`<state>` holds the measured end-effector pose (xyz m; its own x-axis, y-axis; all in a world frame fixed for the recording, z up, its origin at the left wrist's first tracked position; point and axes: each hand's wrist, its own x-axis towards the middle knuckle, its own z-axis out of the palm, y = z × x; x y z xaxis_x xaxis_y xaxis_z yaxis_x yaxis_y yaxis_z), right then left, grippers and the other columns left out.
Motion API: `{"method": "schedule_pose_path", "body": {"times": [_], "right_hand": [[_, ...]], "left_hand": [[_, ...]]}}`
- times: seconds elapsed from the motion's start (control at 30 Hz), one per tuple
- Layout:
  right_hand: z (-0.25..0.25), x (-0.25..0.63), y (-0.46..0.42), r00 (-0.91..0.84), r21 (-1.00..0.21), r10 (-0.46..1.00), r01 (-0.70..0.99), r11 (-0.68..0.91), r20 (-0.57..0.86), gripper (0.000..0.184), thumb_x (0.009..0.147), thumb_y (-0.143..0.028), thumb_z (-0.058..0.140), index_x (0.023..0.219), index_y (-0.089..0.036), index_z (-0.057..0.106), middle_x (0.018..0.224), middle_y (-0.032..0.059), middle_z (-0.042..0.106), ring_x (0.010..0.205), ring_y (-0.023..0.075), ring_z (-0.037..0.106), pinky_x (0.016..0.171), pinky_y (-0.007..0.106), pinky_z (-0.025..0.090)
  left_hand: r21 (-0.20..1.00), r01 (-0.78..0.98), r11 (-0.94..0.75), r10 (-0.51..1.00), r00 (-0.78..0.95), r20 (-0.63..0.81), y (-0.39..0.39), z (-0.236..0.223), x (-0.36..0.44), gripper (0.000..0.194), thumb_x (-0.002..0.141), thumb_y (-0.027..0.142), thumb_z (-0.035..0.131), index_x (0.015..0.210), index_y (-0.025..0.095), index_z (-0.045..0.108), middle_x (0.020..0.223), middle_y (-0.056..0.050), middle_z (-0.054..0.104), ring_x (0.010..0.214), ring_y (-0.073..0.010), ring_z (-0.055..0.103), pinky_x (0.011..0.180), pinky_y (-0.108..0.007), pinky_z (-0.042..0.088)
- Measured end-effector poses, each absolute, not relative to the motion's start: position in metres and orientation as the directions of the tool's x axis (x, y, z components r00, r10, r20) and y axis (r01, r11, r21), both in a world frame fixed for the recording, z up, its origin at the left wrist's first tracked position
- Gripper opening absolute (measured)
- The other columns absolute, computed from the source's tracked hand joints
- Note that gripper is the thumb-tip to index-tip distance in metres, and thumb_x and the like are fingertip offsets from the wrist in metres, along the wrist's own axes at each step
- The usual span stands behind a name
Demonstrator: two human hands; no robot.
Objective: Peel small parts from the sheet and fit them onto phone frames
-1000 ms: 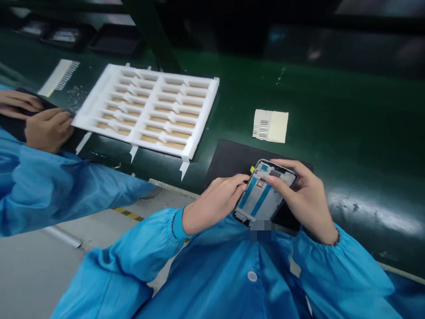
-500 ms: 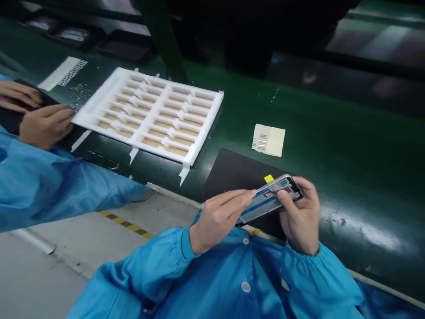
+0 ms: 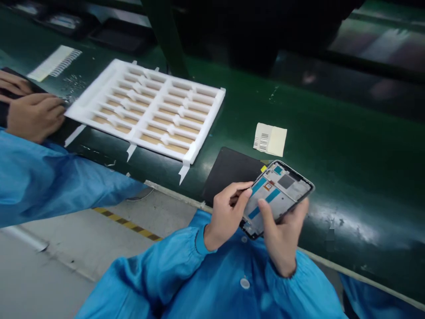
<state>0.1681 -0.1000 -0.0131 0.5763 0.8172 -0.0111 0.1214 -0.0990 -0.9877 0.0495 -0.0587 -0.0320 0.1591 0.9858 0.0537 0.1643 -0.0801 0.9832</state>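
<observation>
While R hand clasps phone frame, L hand pinches its edge.

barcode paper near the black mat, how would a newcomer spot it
On the green bench, find the white slotted tray, then the black mat to its right. Just beyond the mat lies the cream barcode paper, squarish, unlike the long barcode strip left of the tray.

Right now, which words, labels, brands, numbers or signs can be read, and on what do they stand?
No text can be read.
Nearer barcode sheet: bars visible, any characters too small.
Farther barcode sheet: too small and blurred.
Phone frame: no brand or number legible.
</observation>
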Motion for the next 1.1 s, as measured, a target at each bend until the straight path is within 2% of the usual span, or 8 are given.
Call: {"method": "schedule_pose_path", "body": {"times": [0.07, 0.1, 0.2, 0.3, 0.4, 0.87, 1.0, 1.1], "right_hand": [[0.001, 0.182, -0.098, 0.521, -0.921, 0.849, 0.366, -0.132, 0.085, 0.087, 0.087, -0.036, 0.069, 0.156, -0.024, 0.017, 0.154, 0.0137, 0.034, 0.130, 0.0295, 0.050, 0.097, 0.039, 0.051], [0.009, 0.191, -0.096, 0.434, -0.854, 0.895, 0.500, -0.146, 0.101, 0.084, 0.089, -0.037, 0.065, 0.156, -0.026, 0.017, 0.152, 0.0125, 0.037, 0.126, 0.0298, 0.054, 0.092, 0.038, 0.054], [0.030, 0.214, -0.087, 0.079, -0.565, 0.996, 0.821, -0.081, -0.028, 0.067, 0.096, -0.033, 0.052, 0.156, -0.028, 0.023, 0.110, 0.0099, 0.068, 0.078, 0.0243, 0.070, 0.055, 0.027, 0.052], [0.041, 0.216, -0.080, -0.119, -0.271, 0.991, 0.957, 0.099, -0.056, 0.062, 0.097, -0.022, 0.040, 0.156, -0.027, 0.023, 0.065, 0.0022, 0.061, 0.043, 0.0185, 0.055, 0.038, 0.023, 0.032], [0.045, 0.210, -0.075, -0.192, -0.107, 0.981, 0.976, 0.189, -0.020, 0.063, 0.094, -0.017, 0.037, 0.156, -0.024, 0.024, 0.059, 0.0012, 0.056, 0.039, 0.0169, 0.049, 0.038, 0.022, 0.026], [0.048, 0.213, -0.091, -0.132, -0.068, 0.989, 0.988, 0.137, 0.067, 0.059, 0.095, -0.018, 0.036, 0.154, -0.021, 0.031, 0.056, 0.0008, 0.052, 0.037, 0.0134, 0.041, 0.037, 0.022, 0.026], [0.049, 0.215, -0.094, -0.122, -0.052, 0.992, 0.991, 0.124, 0.039, 0.059, 0.096, -0.019, 0.038, 0.154, -0.023, 0.031, 0.060, 0.0022, 0.057, 0.040, 0.0162, 0.047, 0.039, 0.024, 0.035], [0.053, 0.221, -0.096, -0.018, -0.192, 0.999, 0.981, 0.027, 0.046, 0.057, 0.097, -0.026, 0.043, 0.153, -0.028, 0.033, 0.076, 0.0052, 0.067, 0.048, 0.0187, 0.057, 0.047, 0.029, 0.050]], "left_hand": [[0.949, 0.257, -0.183, 0.969, 0.212, 0.130, -0.056, -0.035, 0.044, 0.022, 0.098, 0.025, 0.053, 0.114, 0.019, 0.067, 0.116, -0.006, 0.071, 0.107, -0.0173, 0.068, 0.095, -0.029, 0.057], [0.915, 0.317, -0.251, 0.954, 0.240, 0.179, -0.054, -0.037, 0.041, 0.022, 0.099, 0.024, 0.052, 0.114, 0.019, 0.066, 0.121, -0.007, 0.068, 0.114, -0.0180, 0.064, 0.102, -0.032, 0.053], [0.819, 0.436, -0.373, 0.918, 0.299, 0.259, -0.047, -0.042, 0.031, 0.020, 0.099, 0.019, 0.049, 0.114, 0.018, 0.062, 0.128, -0.009, 0.063, 0.122, -0.0188, 0.058, 0.108, -0.037, 0.047], [0.804, 0.456, -0.381, 0.911, 0.336, 0.241, -0.046, -0.045, 0.027, 0.014, 0.097, 0.014, 0.050, 0.109, 0.018, 0.058, 0.128, -0.009, 0.061, 0.122, -0.0177, 0.057, 0.107, -0.035, 0.047], [0.809, 0.450, -0.378, 0.905, 0.363, 0.221, -0.046, -0.046, 0.025, 0.011, 0.097, 0.011, 0.049, 0.103, 0.018, 0.055, 0.125, -0.009, 0.061, 0.121, -0.0171, 0.057, 0.105, -0.033, 0.048], [0.776, 0.475, -0.415, 0.884, 0.413, 0.220, -0.046, -0.050, 0.021, 0.008, 0.099, 0.013, 0.047, 0.098, 0.018, 0.054, 0.123, -0.007, 0.060, 0.116, -0.0169, 0.058, 0.100, -0.031, 0.049], [0.774, 0.482, -0.411, 0.888, 0.402, 0.222, -0.045, -0.052, 0.022, 0.009, 0.099, 0.013, 0.047, 0.098, 0.018, 0.055, 0.124, -0.007, 0.060, 0.116, -0.0176, 0.059, 0.100, -0.032, 0.049], [0.784, 0.470, -0.406, 0.891, 0.394, 0.225, -0.044, -0.052, 0.023, 0.010, 0.098, 0.013, 0.048, 0.099, 0.018, 0.057, 0.124, -0.007, 0.061, 0.116, -0.0177, 0.059, 0.100, -0.033, 0.049]]}}
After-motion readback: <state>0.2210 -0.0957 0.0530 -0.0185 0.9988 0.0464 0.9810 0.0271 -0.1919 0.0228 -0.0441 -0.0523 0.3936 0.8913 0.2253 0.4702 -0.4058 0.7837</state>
